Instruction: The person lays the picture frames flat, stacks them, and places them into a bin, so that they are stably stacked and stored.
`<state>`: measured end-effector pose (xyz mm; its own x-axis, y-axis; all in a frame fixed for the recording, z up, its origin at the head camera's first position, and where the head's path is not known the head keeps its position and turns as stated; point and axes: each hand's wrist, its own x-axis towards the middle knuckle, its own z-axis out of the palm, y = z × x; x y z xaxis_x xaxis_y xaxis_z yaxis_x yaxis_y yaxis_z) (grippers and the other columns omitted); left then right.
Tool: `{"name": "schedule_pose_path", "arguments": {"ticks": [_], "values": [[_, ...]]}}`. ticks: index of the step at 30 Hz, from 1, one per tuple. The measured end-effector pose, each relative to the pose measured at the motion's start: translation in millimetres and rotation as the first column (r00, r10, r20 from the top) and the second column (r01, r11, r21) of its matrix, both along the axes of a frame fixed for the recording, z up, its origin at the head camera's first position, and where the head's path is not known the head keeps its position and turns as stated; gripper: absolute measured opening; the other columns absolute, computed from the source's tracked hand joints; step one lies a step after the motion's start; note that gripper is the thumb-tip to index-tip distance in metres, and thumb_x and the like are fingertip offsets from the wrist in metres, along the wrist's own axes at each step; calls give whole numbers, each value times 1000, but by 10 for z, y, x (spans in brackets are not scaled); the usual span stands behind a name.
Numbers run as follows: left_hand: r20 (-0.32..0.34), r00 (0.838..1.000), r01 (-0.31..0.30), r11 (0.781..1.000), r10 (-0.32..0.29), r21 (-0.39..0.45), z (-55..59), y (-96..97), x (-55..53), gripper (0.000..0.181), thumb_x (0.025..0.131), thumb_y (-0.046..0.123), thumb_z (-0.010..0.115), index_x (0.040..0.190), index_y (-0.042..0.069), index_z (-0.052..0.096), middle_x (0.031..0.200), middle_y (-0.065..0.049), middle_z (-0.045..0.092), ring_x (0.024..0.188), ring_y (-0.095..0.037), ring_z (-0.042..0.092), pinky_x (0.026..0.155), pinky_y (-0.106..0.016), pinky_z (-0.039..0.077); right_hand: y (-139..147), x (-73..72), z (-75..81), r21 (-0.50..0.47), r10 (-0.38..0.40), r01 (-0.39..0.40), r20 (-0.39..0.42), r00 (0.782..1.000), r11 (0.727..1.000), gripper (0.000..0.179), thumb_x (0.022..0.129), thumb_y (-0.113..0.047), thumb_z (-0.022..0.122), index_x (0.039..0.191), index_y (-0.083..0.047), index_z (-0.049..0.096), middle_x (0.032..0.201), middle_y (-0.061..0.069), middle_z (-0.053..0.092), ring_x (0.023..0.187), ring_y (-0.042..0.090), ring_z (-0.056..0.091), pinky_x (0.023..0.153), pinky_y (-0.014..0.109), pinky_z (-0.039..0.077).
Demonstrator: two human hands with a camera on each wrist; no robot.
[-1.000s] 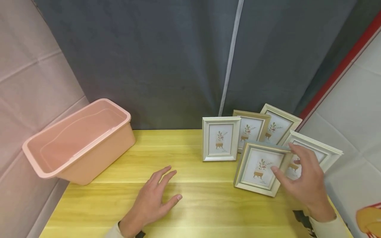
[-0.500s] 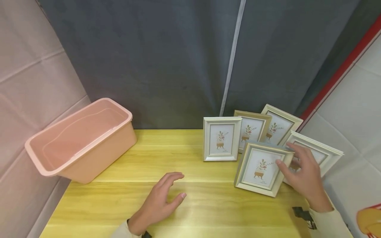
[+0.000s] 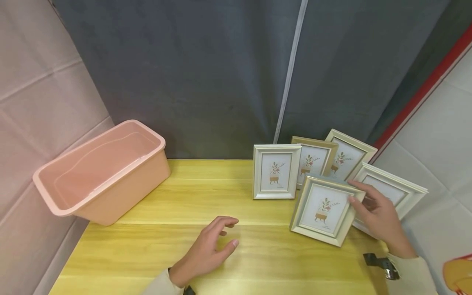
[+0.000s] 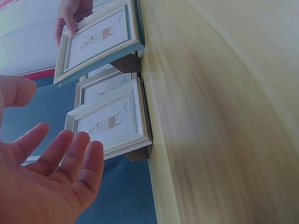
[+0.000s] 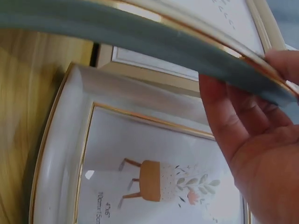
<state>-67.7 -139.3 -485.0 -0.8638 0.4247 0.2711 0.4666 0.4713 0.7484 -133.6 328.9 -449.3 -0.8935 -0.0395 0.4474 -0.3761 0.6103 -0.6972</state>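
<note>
My right hand (image 3: 381,219) pinches the right edge of the front picture frame (image 3: 300,217), thumb on its face and fingers behind it. This frame has blue-grey sides with gold trim and stands tilted back. In the right wrist view, the fingers (image 5: 229,116) press against the back of its grey-green edge (image 5: 140,39). Behind that hand leans a white picture frame (image 3: 414,192). My left hand (image 3: 208,252) hovers over the table with loosely bent fingers and holds nothing. The left wrist view shows its palm (image 4: 37,196) facing the frames.
A white frame (image 3: 257,172), a tan frame (image 3: 330,157) and a cream frame (image 3: 368,153) stand at the back right. A pink plastic bin (image 3: 129,188) sits at the left of the wooden table (image 3: 206,188). A dark curtain (image 3: 191,82) hangs behind.
My right hand has closed from just beside the front frame onto its right edge. The left hand has moved slightly right, its fingers bending more.
</note>
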Motion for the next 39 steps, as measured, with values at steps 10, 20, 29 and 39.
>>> {"name": "schedule_pose_path", "arguments": {"ticks": [10,20,29,39], "values": [[33,999,-14,999,13,52,-15,60,-79,50,98,16,74,144,23,55,141,10,61,124,-15,63,96,-33,60,-111,86,83,-80,8,-5,31,999,997,50,89,12,75,137,0,66,135,-35,60,83,-10,71,60,14,57],[81,996,10,988,-23,154,-8,104,-180,58,101,22,73,153,25,47,148,4,61,129,-24,65,96,-35,62,-310,148,155,-128,96,-93,20,995,987,47,91,15,72,136,1,66,132,-26,66,60,-3,67,38,22,42],[115,986,94,974,-120,207,37,188,-312,61,102,28,72,156,24,44,154,1,57,137,-23,61,101,-36,60,-514,152,108,-230,231,-225,-3,973,947,47,89,22,67,135,8,63,131,-16,69,47,6,55,36,30,35],[106,959,216,919,-263,329,-10,310,-472,64,99,18,70,157,13,43,157,-8,53,141,-37,54,111,-53,53,-759,156,82,-384,311,-277,29,950,881,47,93,19,64,139,9,58,120,-9,71,43,1,45,36,27,37]]}}
